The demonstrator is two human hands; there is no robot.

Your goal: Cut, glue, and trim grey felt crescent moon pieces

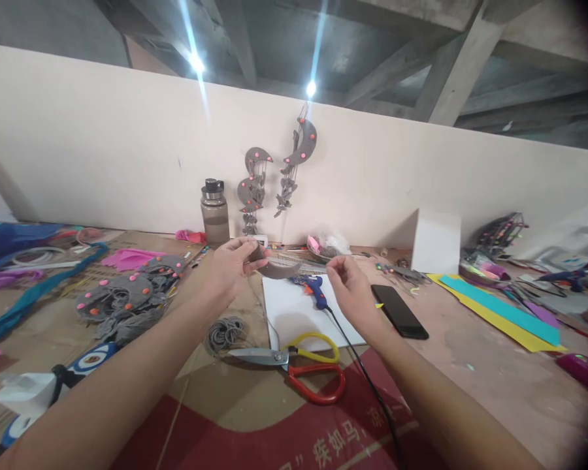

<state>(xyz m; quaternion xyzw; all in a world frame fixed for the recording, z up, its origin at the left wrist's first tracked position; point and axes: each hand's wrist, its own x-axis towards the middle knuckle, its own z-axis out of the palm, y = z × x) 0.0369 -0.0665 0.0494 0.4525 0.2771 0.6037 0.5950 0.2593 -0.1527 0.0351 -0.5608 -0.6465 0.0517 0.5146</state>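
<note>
My left hand [232, 264] pinches a grey crescent-shaped piece [279, 269] by one end, holding it above the table. To its right, my right hand [347, 281] is raised with thumb and fingers pressed together; whatever they may hold is too small to make out. Between the hands a blue glue gun [318, 292] lies on a white sheet [294, 320], its black cord running toward me. Nearer me are scissors [287, 357] with one yellow and one red handle loop, and a coil of grey cord [225, 333].
Finished-looking grey crescents with pink and orange dots [127, 294] are piled at left; similar ones hang on the wall [304, 140]. A bottle [214, 212] stands at the back. A black phone [399, 311] and yellow and turquoise strips [500, 310] lie at right.
</note>
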